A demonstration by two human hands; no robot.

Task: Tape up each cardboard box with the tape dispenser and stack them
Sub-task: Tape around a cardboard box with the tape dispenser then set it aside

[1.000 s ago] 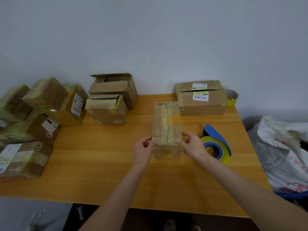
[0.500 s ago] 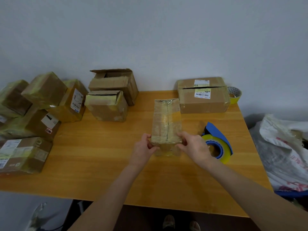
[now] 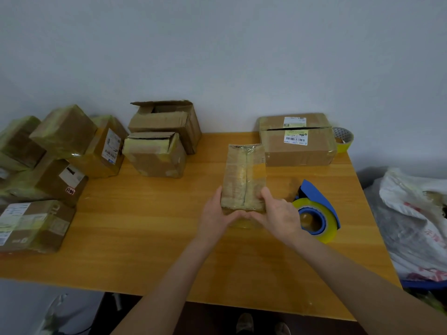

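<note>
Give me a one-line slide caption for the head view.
Left hand and right hand grip a taped narrow cardboard box on the wooden table, blue tape dispenser beside it.

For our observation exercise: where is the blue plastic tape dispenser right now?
In the head view, the blue plastic tape dispenser lies on the orange wooden table, just right of the right hand, which holds the narrow taped cardboard box.

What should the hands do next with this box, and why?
Probably lift the box and carry it to the taped pile at left: left hand and right hand grip its near end, tape already covers its top, and the dispenser lies untouched beside it.
</note>
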